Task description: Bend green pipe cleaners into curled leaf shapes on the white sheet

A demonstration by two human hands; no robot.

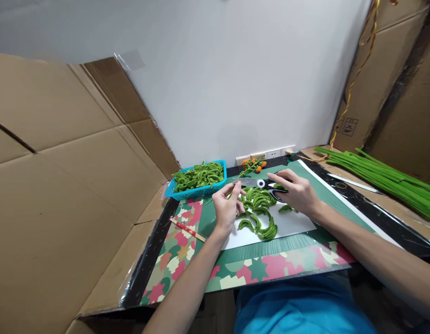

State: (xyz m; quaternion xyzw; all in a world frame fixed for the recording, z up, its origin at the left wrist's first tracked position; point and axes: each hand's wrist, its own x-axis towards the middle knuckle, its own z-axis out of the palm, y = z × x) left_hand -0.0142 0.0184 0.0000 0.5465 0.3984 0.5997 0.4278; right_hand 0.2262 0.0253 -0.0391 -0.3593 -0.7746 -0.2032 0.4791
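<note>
My right hand point(298, 190) grips a pair of scissors point(253, 183) with black handles, their blades pointing left. At the blade tips, my left hand point(227, 204) has its thumb and forefinger pinched together; what they hold is too small to make out. Below both hands, curved green fuzzy pieces, like bent pipe cleaners point(265, 199), lie in clusters on a white sheet point(288, 228). A blue plastic basket point(197, 191) heaped with similar green fuzzy pieces stands left of and behind my left hand.
Orange and green fuzzy flowers point(255, 165) lie at the back by the wall sockets point(273, 153). A chopstick in a red wrapper point(187, 229) rests on the patterned mat point(166, 260). Long green stems point(382, 178) are bundled at right. Cardboard walls point(61, 185) flank both sides.
</note>
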